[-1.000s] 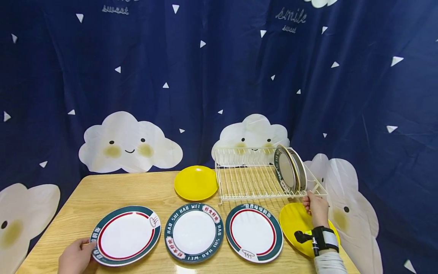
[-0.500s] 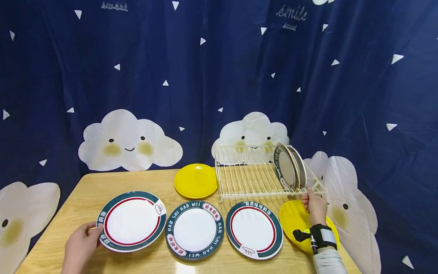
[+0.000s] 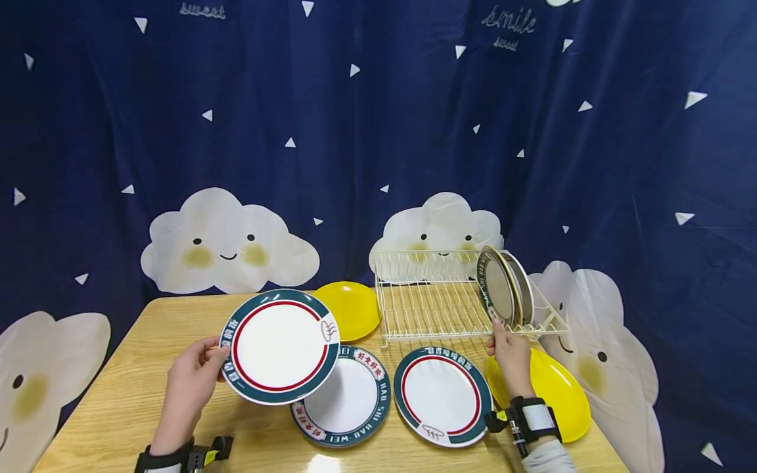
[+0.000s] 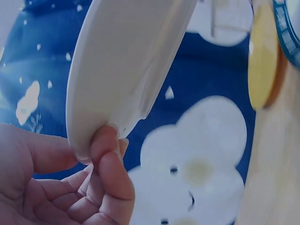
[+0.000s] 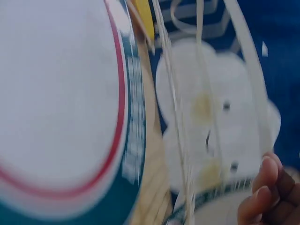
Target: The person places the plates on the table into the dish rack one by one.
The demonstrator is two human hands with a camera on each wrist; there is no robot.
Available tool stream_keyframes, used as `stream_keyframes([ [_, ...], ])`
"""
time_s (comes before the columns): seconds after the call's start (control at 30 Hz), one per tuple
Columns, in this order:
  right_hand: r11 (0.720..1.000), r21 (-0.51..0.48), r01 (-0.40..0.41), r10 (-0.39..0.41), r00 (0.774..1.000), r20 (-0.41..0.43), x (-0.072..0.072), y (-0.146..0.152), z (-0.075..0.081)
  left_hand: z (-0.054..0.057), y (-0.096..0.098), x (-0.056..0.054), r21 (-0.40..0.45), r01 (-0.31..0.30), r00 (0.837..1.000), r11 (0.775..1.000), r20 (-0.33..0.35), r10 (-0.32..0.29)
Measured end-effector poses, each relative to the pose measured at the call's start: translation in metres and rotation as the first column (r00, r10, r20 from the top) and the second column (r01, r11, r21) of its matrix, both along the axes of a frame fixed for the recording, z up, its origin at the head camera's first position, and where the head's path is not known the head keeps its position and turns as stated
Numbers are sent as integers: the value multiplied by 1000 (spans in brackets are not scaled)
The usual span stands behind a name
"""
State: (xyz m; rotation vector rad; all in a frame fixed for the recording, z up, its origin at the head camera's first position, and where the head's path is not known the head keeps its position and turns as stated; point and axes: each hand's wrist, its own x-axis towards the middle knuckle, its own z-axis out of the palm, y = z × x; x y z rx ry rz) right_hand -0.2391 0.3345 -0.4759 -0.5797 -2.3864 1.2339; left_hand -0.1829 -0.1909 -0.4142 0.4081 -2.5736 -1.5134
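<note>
My left hand pinches the left rim of a round white plate with a dark green border and a red ring. The plate is raised above the table, tilted toward the head camera; its pale underside faces the left wrist camera, with thumb and fingers on its edge. My right hand grips the front rail of the white wire dish rack, fingertips just below the racked plates. In the right wrist view, its curled fingers meet a pale bar. Several plates stand on edge at the rack's right end.
On the table lie a green-lettered plate, partly covered by the raised one, and a red-ringed plate. A yellow plate lies left of the rack, another yellow plate under the right forearm. A blue curtain hangs behind.
The left hand has lifted the red-ringed plate off the table, up and to the right, over the lettered plate. The right hand has shifted left along the rack's front from its right corner.
</note>
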Motion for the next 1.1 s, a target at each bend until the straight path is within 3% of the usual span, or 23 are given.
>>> stream_keyframes([
  [0.13, 995, 19, -98, 98, 995, -15, 8, -40, 5, 6, 25, -4, 32, 37, 998, 999, -45, -35],
  [0.23, 976, -50, -213, 213, 977, -7, 15, -70, 7, 5, 44, -8, 69, 76, 994, 995, -87, -70],
  [0.4, 884, -196, -425, 435, 900, 14, 30, -116, 9, 2, 71, -10, 98, 139, 984, 985, -123, -127],
  [0.47, 850, -225, -476, 494, 869, 25, 36, -129, 10, 1, 80, -11, 103, 157, 982, 982, -123, -145],
  [0.53, 834, -237, -498, 520, 854, 37, 41, -137, 11, -1, 88, -11, 109, 171, 980, 979, -121, -157],
  [0.83, 835, -262, -484, 513, 857, 51, 50, -140, 15, -9, 108, -13, 126, 210, 972, 969, -134, -193],
  [1.1, 854, -290, -432, 464, 884, 50, 50, -125, 23, -27, 120, -22, 202, 282, 958, 938, -119, -262],
])
